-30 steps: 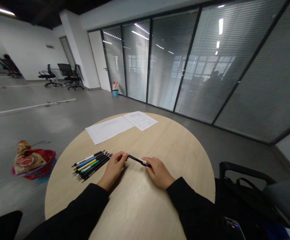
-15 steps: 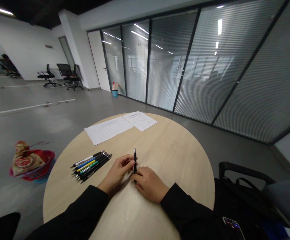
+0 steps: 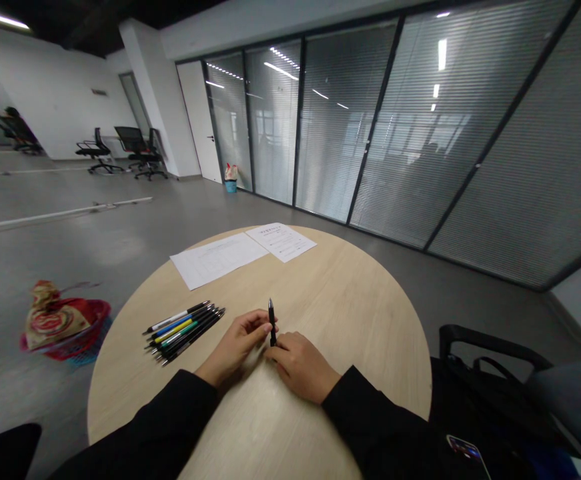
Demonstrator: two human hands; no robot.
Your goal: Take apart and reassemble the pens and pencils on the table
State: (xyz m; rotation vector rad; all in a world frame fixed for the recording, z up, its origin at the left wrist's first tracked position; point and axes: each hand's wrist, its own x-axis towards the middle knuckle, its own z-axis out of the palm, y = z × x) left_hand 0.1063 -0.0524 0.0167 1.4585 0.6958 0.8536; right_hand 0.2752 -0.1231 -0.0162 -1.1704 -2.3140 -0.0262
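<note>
While upright, pen point(image 3: 271, 315) tip uppermost.

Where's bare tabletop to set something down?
Widest: right side of the round pale-wood table, bordered by the right hand, two white printed paper sheets and the rim. Smaller: between sheets and left hand. Crowded: left, multicoloured slim pens bunched together; centre, both hands on a black pen.

We see white walls point(image 3: 65, 100) | gray floor point(image 3: 185, 207) | black rolling chairs point(image 3: 131, 139), far back on our left | white door point(image 3: 199, 120) beside glass walls point(image 3: 270, 127) with blinds point(image 3: 420, 133) | long light point(image 3: 0, 19) on the dark ceiling point(image 3: 87, 27) | round wooden table point(image 3: 350, 320) near us
</note>
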